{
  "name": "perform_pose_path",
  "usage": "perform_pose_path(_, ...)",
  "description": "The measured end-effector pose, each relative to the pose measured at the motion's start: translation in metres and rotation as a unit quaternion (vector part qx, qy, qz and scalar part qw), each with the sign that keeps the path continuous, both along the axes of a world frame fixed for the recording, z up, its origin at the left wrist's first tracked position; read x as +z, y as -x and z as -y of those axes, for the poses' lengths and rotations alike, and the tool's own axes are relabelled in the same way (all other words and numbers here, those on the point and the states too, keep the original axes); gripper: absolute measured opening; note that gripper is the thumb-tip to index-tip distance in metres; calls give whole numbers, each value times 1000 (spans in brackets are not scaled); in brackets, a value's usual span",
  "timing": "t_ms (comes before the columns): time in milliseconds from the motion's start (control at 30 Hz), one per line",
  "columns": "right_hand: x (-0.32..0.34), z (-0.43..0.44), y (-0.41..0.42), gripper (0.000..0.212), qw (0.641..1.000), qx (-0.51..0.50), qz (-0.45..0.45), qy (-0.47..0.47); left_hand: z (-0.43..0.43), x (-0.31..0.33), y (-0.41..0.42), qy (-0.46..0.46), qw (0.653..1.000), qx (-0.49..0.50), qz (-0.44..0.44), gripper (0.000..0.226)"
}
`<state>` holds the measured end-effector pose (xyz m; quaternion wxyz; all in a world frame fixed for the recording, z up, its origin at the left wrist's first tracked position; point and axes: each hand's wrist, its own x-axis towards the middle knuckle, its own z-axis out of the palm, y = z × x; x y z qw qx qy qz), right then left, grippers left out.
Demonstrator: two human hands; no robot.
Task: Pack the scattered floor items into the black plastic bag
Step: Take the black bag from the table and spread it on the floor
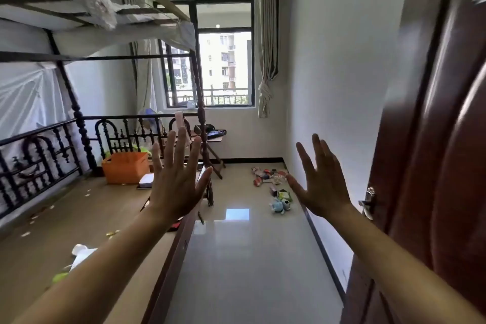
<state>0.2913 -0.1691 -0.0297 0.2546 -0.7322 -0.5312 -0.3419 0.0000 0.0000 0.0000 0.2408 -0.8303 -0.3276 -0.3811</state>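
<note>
Head view shows both my hands raised, backs toward me, fingers straight and spread, holding nothing: left hand, right hand. The scattered floor items lie ahead at about one o'clock, a strip running away from me along the foot of the wall, with a blue plush toy at its near end. My right hand looks nearer. I see no black plastic bag.

Strewn along the foot of the wall: jumbled red-and-white packets, a green packet, a blue plush toy.
</note>
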Motion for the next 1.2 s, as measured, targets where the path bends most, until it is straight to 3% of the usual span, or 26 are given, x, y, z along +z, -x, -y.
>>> perform_pose_path(333,-4,-146,-72,82,999,-16,15,29,-155,-2,-80,55,998,-18,-16,75)
perform_pose_path(633,-31,-270,-202,82,999,-14,-15,27,-276,-26,-212,60,998,-15,-31,75)
perform_pose_path(900,-17,-407,-336,81,999,1,-40,26,-405,-4,-320,59,998,13,-35,73)
perform_pose_path(1200,-46,-585,-420,82,996,35,-40,75,-562,-24,-400,74,996,48,-23,72)
